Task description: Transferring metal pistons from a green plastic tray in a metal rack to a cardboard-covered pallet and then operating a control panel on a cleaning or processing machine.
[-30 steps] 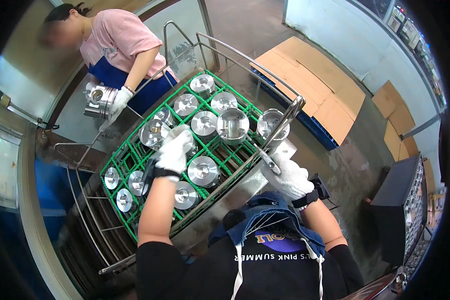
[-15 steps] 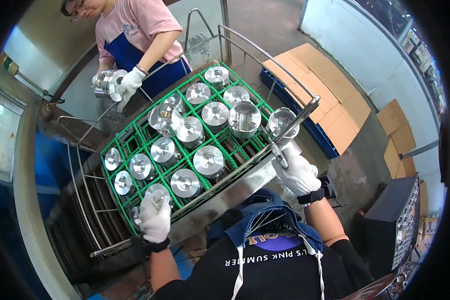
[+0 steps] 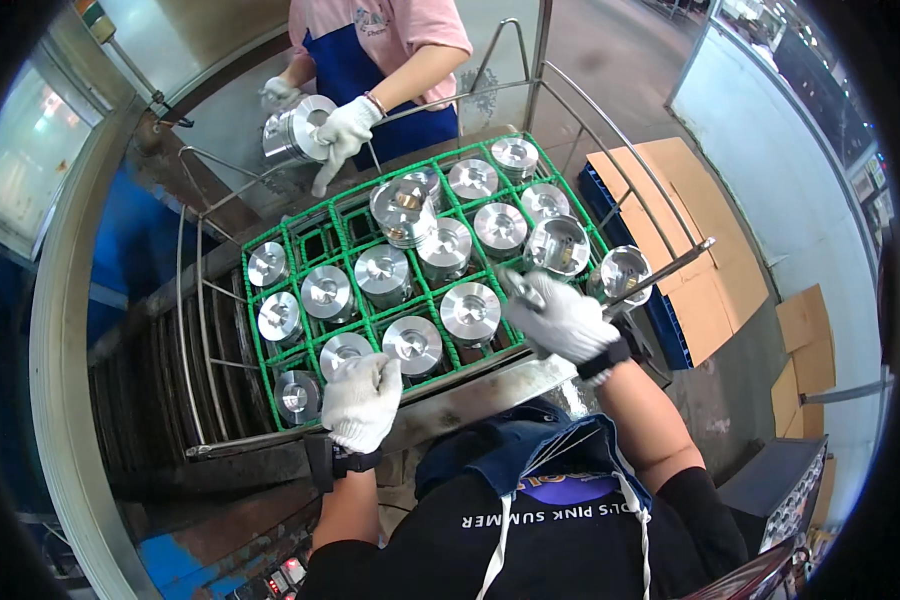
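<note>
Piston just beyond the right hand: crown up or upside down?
Upside down: that piston shows its hollow underside facing up, while the neighbour to its left shows a closed crown.

White capital letters [image 3: 555,518], upside down to the viewer, cross a black shirt [image 3: 530,560] beside a purple-and-yellow lettered print [image 3: 570,490] partly hidden by a blue apron [image 3: 485,448]. Opposite, a pink shirt [image 3: 435,25] carries a small chest print [image 3: 369,17] with fine lettering [image 3: 375,31] beneath, too small to read surely.
</note>
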### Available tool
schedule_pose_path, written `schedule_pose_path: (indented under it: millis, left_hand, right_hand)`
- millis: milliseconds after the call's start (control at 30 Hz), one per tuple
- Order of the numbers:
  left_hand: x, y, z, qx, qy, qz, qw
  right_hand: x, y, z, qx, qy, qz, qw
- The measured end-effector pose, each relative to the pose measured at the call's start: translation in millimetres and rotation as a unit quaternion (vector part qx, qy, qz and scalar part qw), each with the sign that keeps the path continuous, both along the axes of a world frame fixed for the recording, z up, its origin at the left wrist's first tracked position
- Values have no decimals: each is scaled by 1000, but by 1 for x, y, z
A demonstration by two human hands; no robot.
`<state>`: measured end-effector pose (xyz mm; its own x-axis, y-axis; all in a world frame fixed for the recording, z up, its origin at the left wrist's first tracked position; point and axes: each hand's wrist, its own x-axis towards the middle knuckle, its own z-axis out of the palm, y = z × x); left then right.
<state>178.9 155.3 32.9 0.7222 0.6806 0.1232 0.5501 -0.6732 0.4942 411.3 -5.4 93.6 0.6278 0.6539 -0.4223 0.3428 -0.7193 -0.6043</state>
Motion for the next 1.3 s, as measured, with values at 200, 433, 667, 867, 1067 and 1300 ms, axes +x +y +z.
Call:
schedule_pose_path:
  millis: [200, 433, 667, 867, 1067, 1300]
  left_hand:
    - [5, 1, 12, -22, 17, -21, 999]
    - [3, 5, 12, -55, 51, -26, 997]
    - [4, 3, 14, -23, 54, -46, 997]
    - [1, -5, -2, 3, -11, 18, 1000]
    - [4, -23, -6, 73, 34, 102, 992]
    - [3, -33, -25, 163, -1, 154, 974]
  right_hand:
    - [4, 62, -15, 73, -82, 65, 992]
    - [0, 71, 0, 1, -22, 6, 1000]
    - [-25, 44, 10, 36, -30, 41, 998]
    - [-71, 46, -21, 377, -57, 137, 914]
    - [-52, 7, -69, 353, -282, 333, 828]
    - [81, -118, 34, 262, 159, 512, 802]
